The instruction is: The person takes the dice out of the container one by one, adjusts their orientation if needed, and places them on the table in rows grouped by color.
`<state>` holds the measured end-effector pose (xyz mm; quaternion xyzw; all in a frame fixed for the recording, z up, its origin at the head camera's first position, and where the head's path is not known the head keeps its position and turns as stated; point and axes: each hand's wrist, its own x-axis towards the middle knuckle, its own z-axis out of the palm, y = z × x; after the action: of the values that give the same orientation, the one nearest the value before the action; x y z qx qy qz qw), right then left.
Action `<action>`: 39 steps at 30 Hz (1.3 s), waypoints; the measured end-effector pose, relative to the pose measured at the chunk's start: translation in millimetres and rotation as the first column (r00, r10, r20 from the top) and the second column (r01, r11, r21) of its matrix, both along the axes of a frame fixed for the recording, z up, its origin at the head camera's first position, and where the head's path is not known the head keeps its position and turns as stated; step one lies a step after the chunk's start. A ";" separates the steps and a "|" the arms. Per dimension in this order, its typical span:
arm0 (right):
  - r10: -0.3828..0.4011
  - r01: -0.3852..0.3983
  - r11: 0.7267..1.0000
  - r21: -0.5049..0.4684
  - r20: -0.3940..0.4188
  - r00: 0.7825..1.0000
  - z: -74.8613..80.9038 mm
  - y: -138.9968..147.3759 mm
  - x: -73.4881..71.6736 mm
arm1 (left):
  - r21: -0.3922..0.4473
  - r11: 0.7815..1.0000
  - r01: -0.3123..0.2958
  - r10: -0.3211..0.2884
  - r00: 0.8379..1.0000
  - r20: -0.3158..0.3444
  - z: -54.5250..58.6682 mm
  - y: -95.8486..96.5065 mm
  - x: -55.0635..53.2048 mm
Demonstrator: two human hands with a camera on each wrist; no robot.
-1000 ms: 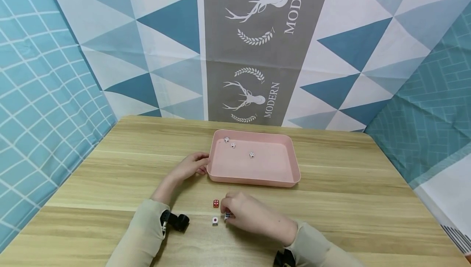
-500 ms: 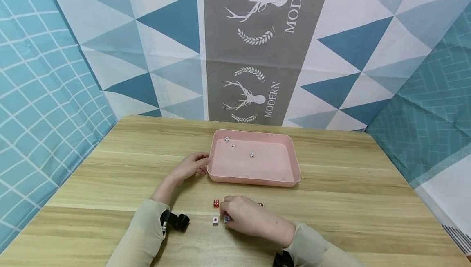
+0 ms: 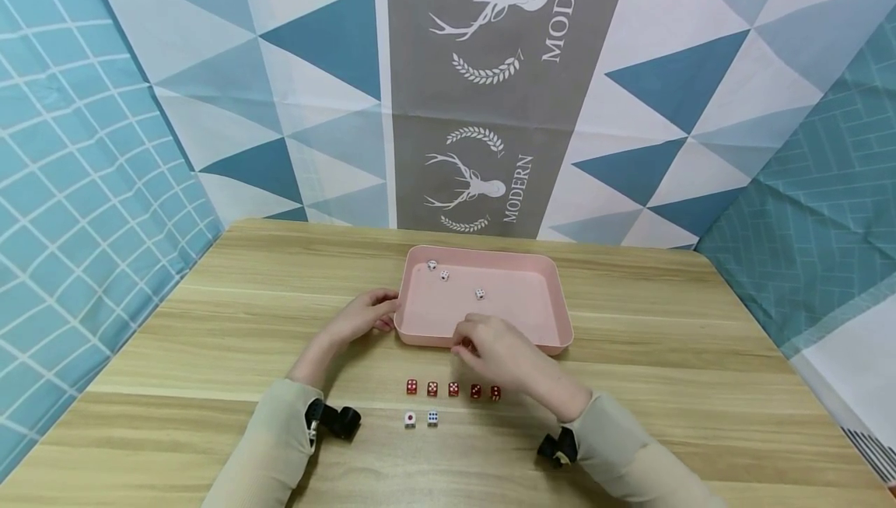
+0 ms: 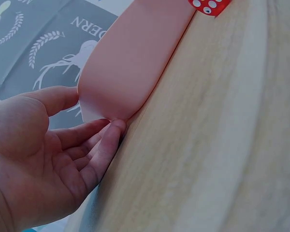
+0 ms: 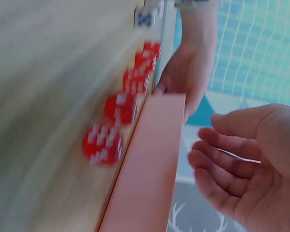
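My left hand [image 3: 362,315] holds the left end of the pink tray [image 3: 521,321]; in the left wrist view its thumb meets the rim while curled fingertips press low on the wall. My right hand [image 3: 498,352] hovers at the tray's front rim, fingers loosely curled around nothing, as the right wrist view also shows. Several red dice [image 3: 453,389] form a row in front of the tray. Nearer me, a white die with a red dot [image 3: 410,419] sits beside a white die with blue dots [image 3: 432,418], below the row's left end.
Inside the tray lie three white dice, two at the back left [image 3: 444,276] and one near the middle [image 3: 480,294]. A wooden table [image 3: 651,360] carries everything. Patterned cloth [image 3: 476,88] hangs behind it. Black wrist straps [image 3: 334,421] sit on both sleeves.
My right hand let go of the blue-dotted white die beside the red-dotted one and moved forward to the tray's front rim, uncovering the red row. My left hand stayed put.
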<state>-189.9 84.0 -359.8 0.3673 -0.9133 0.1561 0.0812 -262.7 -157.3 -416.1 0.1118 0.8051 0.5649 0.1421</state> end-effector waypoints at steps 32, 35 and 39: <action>-0.234 0.223 0.968 0.114 0.096 0.967 -29.8 28.4 -62.8 | 0.019 1.000 -0.004 0.004 1.000 0.018 2.2 0.3 0.2; -0.233 0.217 0.966 0.141 0.112 0.966 -31.7 27.9 -64.9 | 0.025 1.000 -0.005 0.004 1.000 0.024 11.1 2.7 5.3; -0.227 0.208 0.967 0.147 0.124 0.966 -32.5 27.0 -66.1 | 0.027 1.000 -0.002 0.001 1.000 0.010 12.1 3.7 7.0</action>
<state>-256.0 111.0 -392.3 0.2575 -0.9599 0.1106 0.0093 -255.7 -153.6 -404.0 0.1103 0.7969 0.5762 0.1442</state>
